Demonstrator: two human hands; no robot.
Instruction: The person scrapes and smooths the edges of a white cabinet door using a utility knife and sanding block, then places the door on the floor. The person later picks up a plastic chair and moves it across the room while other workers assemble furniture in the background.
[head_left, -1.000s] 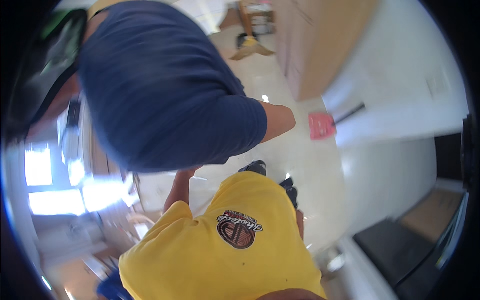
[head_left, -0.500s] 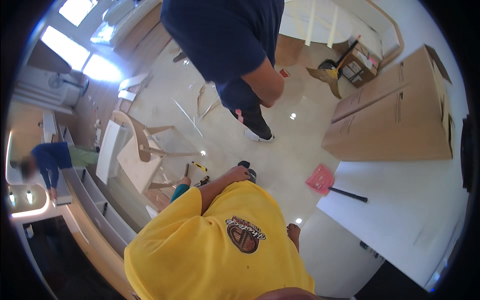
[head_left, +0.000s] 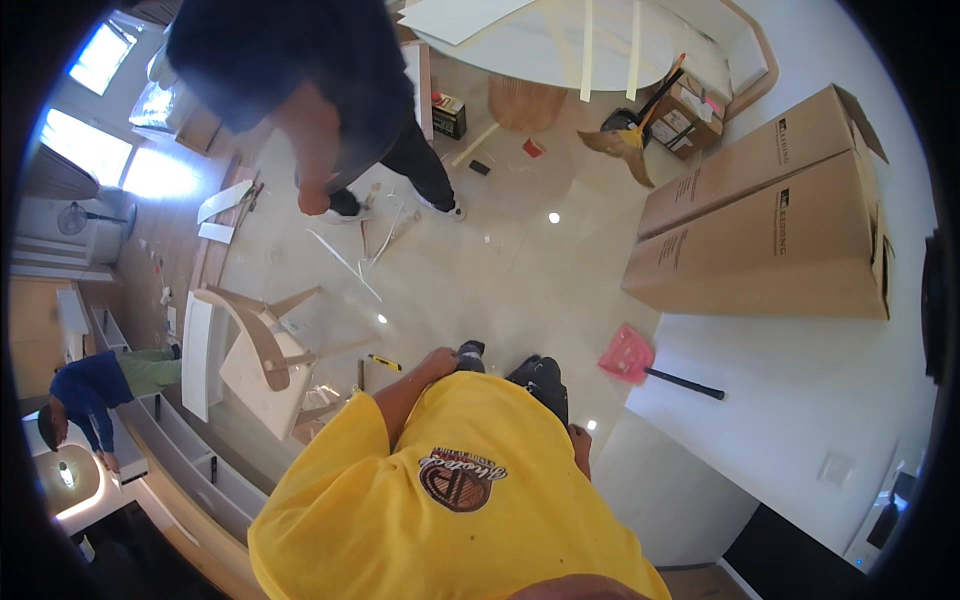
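My left hand (head_left: 437,363) hangs before my yellow shirt (head_left: 470,520), beside my dark shoe (head_left: 470,352). Its back faces up and hides the fingers. At the shirt's right edge, my right hand (head_left: 580,444) shows only in part, its fingers out of sight. Nothing can be made out in either hand. A yellow-and-black utility knife (head_left: 384,362) lies on the floor to the left of my left hand. Farther left, a pale wooden chair (head_left: 262,350) is tipped over.
A person in dark clothes (head_left: 300,80) stands ahead on the left; another in blue (head_left: 88,395) leans over a counter at far left. Right are a pink dustpan (head_left: 628,354), tall cardboard boxes (head_left: 770,220) and a broom (head_left: 622,150). White strips (head_left: 343,264) litter the floor.
My view has shifted, uncovering more of the round table. The person in dark clothes now appears farther left. A teal-sleeved limb beside my left arm is no longer visible.
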